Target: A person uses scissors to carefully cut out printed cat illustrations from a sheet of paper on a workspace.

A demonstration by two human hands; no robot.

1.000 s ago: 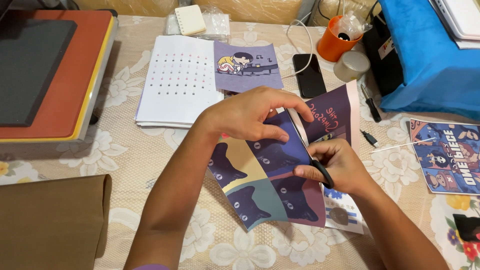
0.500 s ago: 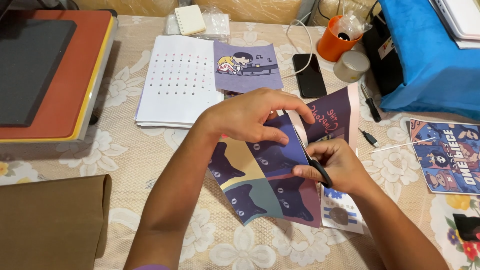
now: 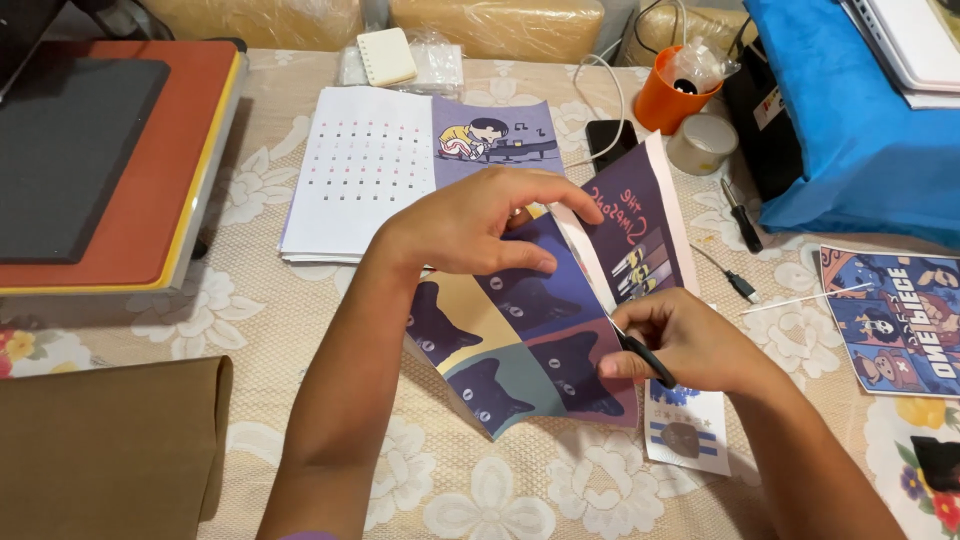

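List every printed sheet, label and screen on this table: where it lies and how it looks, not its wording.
Cat print sheet: centre, under left hand, purple, yellow, teal panels.
Dotted sheet: upper centre, white, purple cartoon panel.
Cartoon poster: right edge, blue, rectangular.
Sticker strip: below right hand, white, blue stripes.
Phone: by orange cup, dark screen.

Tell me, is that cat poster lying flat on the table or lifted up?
Lifted and bent. The left hand holds the cat poster tilted off the table, while the right hand cuts it with scissors.

We see a worktop (image 3: 300, 470) under cream floral lace | beyond its far edge, tan plastic-wrapped cushions (image 3: 490, 20) | light warm and even | no walls, floor or windows visible to us.
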